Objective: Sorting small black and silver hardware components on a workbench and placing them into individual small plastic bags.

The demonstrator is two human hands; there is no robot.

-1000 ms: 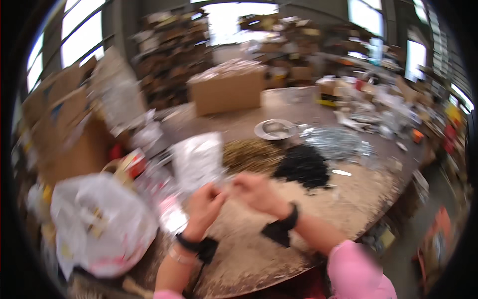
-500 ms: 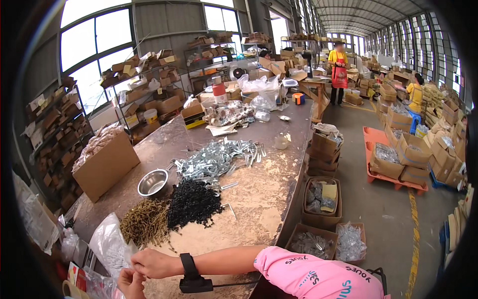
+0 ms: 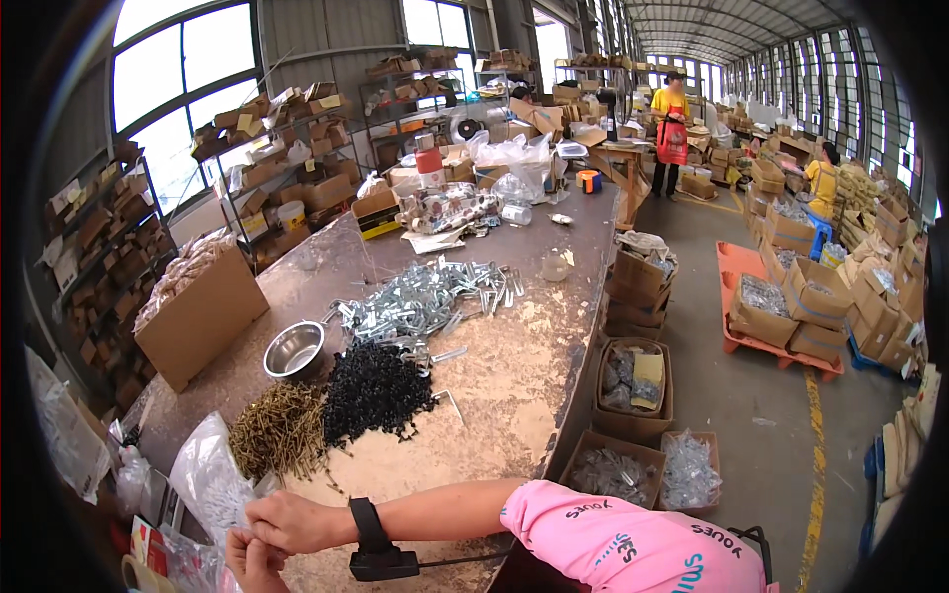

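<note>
At the lower left, my right hand [image 3: 295, 522], with a black strap at the wrist, is closed in a pinch. My left hand [image 3: 255, 561] is closed just below it, fingers close together and nearly touching the right. What they pinch is too small and hidden to make out. Beside the fingertips bulges a clear plastic bag [image 3: 206, 472] with pale contents. Beyond my hands lie a heap of brass-coloured screws [image 3: 280, 432], a heap of small black parts [image 3: 376, 395] and a pile of bent silvery metal pieces [image 3: 420, 301].
A steel bowl [image 3: 282, 370] stands by the heaps on the worn table [image 3: 504, 381], near an open cardboard box [image 3: 203, 326]. Boxes of bagged parts [image 3: 633, 381] line the table's right side. A person in a red apron [image 3: 672, 140] stands in the far aisle.
Both hands have shifted slightly left, still close together. The whole view has moved a little. The heaps on the table look unchanged.
</note>
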